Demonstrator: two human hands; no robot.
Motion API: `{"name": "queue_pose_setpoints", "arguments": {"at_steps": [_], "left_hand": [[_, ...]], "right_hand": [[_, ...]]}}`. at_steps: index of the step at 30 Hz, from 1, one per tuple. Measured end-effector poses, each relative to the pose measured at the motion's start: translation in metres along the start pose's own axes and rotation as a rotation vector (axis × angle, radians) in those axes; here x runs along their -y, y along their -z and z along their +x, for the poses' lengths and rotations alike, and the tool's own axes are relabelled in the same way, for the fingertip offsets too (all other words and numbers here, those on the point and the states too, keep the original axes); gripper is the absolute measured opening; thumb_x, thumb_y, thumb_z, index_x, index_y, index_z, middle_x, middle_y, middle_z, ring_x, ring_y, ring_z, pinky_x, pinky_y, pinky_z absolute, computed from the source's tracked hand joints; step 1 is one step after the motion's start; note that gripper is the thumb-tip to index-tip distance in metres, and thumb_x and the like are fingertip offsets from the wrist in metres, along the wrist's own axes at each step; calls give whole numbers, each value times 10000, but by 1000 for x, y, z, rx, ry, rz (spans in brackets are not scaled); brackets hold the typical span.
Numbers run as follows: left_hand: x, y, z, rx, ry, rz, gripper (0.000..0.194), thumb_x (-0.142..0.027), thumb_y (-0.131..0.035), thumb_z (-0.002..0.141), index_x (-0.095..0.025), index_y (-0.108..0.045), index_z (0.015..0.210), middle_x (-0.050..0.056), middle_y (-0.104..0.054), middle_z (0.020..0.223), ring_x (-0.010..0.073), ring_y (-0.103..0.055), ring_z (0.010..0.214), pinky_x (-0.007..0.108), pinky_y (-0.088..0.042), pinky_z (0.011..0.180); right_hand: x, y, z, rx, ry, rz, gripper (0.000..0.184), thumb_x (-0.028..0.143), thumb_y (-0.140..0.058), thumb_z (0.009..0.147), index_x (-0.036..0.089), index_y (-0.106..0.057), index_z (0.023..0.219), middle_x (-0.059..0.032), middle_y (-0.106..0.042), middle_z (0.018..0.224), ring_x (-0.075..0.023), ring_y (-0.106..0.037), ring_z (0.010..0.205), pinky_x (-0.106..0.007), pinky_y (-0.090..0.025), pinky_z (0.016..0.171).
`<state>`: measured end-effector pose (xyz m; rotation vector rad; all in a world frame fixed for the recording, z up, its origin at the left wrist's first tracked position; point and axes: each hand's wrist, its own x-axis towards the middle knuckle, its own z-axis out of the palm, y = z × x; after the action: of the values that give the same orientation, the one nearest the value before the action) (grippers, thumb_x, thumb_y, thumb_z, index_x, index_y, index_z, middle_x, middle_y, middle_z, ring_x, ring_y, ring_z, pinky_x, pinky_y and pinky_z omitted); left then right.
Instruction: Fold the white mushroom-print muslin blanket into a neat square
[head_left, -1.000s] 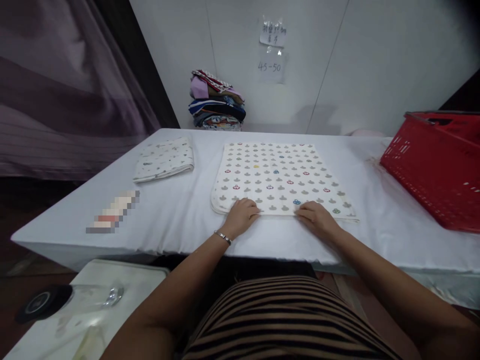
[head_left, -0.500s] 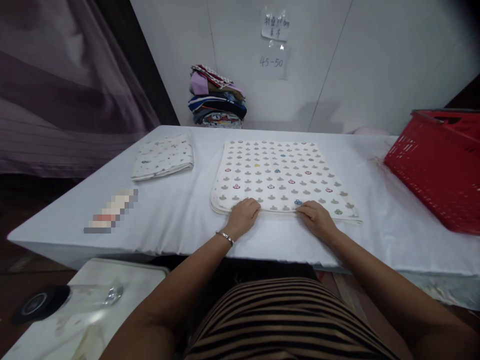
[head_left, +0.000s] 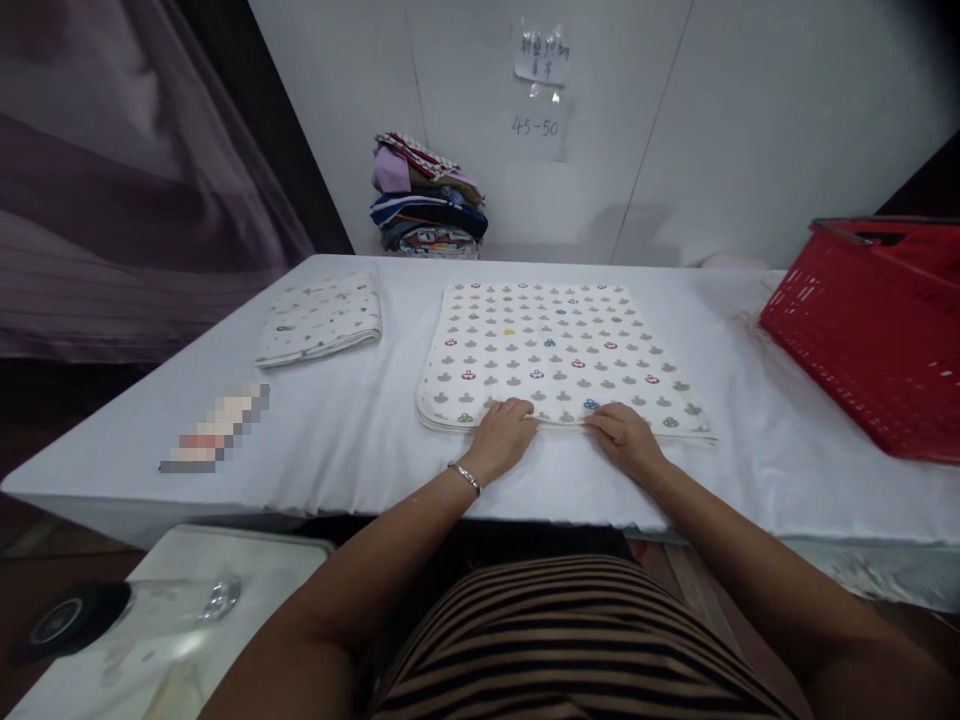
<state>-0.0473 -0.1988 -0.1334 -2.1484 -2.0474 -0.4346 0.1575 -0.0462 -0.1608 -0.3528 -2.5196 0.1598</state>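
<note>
A white cloth (head_left: 551,365) printed with small grey and coloured shapes lies flat in layers in front of me. At its near edge, my left hand (head_left: 504,438) has closed fingers on the hem, a silver bracelet at the wrist. My right hand (head_left: 627,437) pinches the same edge a short way to the right. A small gap of hem shows between the two hands. The cloth's lower layers stick out a little at the near left and right corners. On the left of the table, a smaller folded patterned cloth (head_left: 319,322) lies apart from both hands.
The white-covered table (head_left: 315,440) carries a pixelated strip-like item (head_left: 217,425) at left and a red basket (head_left: 847,340) at right. Piled fabrics (head_left: 427,205) stand at the wall behind. Below left, a clear bottle with a dark end (head_left: 82,615) lies on a white surface.
My left hand has slid right along the near edge, closer to my right hand. My right hand keeps its place on the hem. The view has shifted slightly.
</note>
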Motion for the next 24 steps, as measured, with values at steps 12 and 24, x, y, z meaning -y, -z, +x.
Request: {"name": "queue_pose_setpoints", "arguments": {"at_steps": [12,24], "left_hand": [[-4,-3,6,57,-53,106,189,-147,-433,900,-159,-616,854,66,-568,1041,211,-471,964,353,-351,769],[-14,7,10,27,-208,274,253,-74,-355,901,-120,-596,840,107,-561,1006,229,-473,1033,373,-365,777]], "right_hand": [[6,5,6,70,64,-55,251,234,-441,920,187,-677,993,-96,-659,930,-218,-563,851,-350,-457,734],[13,11,18,52,80,-112,239,215,-458,917,176,-685,982,-88,-663,909,-197,-558,812,-312,-416,701]]}}
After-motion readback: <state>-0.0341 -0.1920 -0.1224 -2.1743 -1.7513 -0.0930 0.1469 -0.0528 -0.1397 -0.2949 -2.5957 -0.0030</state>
